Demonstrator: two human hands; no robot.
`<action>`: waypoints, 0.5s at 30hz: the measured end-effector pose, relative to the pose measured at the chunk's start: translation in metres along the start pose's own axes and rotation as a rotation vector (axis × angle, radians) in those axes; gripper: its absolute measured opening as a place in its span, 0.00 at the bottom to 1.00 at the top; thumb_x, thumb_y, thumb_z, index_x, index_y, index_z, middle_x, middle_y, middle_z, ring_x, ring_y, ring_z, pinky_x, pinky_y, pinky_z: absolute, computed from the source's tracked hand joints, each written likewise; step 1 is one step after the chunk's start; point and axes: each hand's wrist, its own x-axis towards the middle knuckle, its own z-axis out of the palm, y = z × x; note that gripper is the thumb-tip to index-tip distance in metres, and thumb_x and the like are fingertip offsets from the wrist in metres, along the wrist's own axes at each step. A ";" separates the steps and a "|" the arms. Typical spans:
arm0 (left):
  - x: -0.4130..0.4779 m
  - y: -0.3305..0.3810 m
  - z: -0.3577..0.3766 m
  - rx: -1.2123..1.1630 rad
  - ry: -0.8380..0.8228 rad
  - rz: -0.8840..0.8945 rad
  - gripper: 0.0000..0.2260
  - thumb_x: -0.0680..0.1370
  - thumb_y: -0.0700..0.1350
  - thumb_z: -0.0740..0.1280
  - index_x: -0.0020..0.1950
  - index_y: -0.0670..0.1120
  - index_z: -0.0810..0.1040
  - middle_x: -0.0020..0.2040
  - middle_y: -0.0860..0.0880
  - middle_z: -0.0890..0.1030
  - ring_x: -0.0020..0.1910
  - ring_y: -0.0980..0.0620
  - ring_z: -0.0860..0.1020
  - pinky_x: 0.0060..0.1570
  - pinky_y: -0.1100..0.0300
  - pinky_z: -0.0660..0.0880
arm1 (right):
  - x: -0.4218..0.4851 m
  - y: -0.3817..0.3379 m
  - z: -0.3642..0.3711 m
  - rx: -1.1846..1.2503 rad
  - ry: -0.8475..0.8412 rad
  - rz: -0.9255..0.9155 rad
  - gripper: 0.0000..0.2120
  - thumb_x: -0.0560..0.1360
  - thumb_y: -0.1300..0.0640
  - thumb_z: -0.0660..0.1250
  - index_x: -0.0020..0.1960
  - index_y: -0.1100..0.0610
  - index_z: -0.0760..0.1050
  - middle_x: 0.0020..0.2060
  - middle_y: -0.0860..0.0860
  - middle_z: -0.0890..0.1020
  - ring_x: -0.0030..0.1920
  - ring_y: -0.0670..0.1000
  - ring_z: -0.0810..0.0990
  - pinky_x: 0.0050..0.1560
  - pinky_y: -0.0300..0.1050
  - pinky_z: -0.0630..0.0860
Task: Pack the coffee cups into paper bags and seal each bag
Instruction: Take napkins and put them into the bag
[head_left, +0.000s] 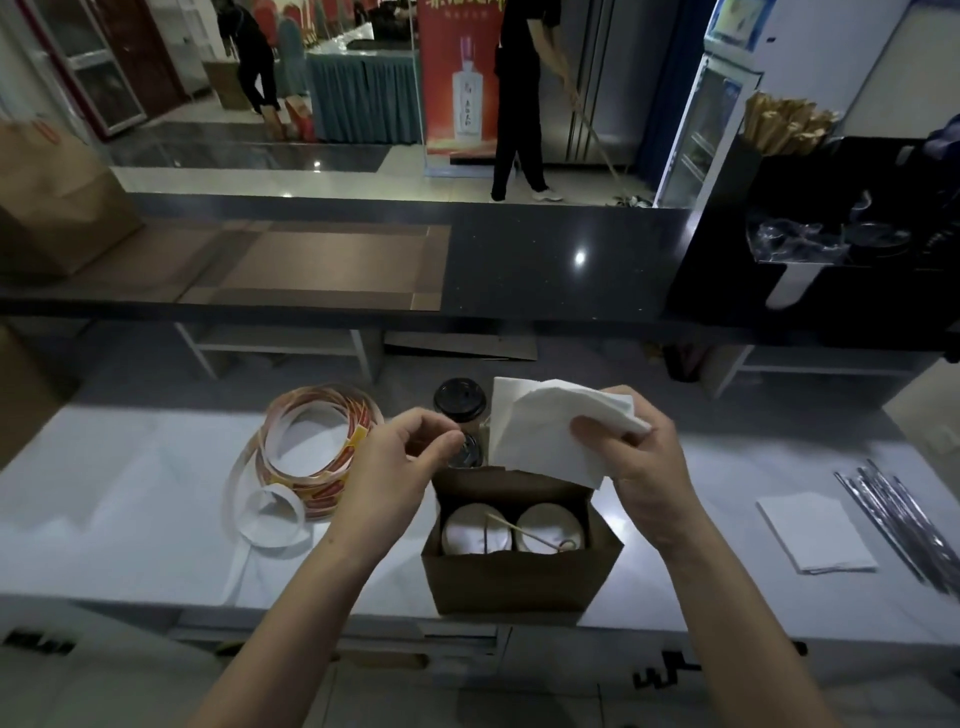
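Note:
An open brown paper bag (519, 582) stands on the white counter and holds two white-lidded cups (475, 530), (551, 527), with a thin stick lying across them. My right hand (639, 467) pinches a white paper napkin (545, 431) above the bag's far edge. Left of the bag mouth, my left hand (395, 462) hovers with fingers curled and thumb near the fingertips; nothing shows in it. Two black-lidded cups (460, 400), (467, 452) stand behind the bag, partly hidden by the napkin and my left hand.
A loose roll of red-and-yellow stickers (311, 447) lies left of the bag. Folded napkins (815, 530) and several wrapped straws (904, 525) lie at right. Flat paper bags (311, 265) and an upright bag (57, 197) sit on the dark upper counter. People stand beyond.

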 end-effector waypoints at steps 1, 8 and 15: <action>-0.002 -0.006 -0.002 0.043 -0.021 0.006 0.05 0.81 0.46 0.72 0.50 0.57 0.82 0.44 0.62 0.83 0.47 0.62 0.81 0.47 0.64 0.78 | -0.002 0.000 0.000 0.029 0.010 -0.009 0.07 0.74 0.58 0.73 0.51 0.52 0.81 0.46 0.51 0.82 0.47 0.49 0.80 0.42 0.46 0.77; -0.014 -0.039 0.010 0.486 -0.175 0.173 0.09 0.78 0.49 0.75 0.56 0.60 0.82 0.51 0.65 0.79 0.57 0.59 0.70 0.52 0.66 0.65 | -0.015 0.001 0.007 0.150 0.080 -0.032 0.14 0.74 0.63 0.73 0.53 0.46 0.86 0.48 0.49 0.85 0.50 0.48 0.82 0.47 0.51 0.82; -0.020 -0.053 0.022 0.559 -0.237 0.177 0.26 0.72 0.56 0.80 0.68 0.59 0.76 0.70 0.60 0.76 0.74 0.46 0.63 0.71 0.48 0.63 | -0.017 0.012 0.010 0.018 0.043 0.072 0.15 0.73 0.59 0.71 0.58 0.50 0.84 0.50 0.56 0.84 0.51 0.54 0.82 0.46 0.51 0.80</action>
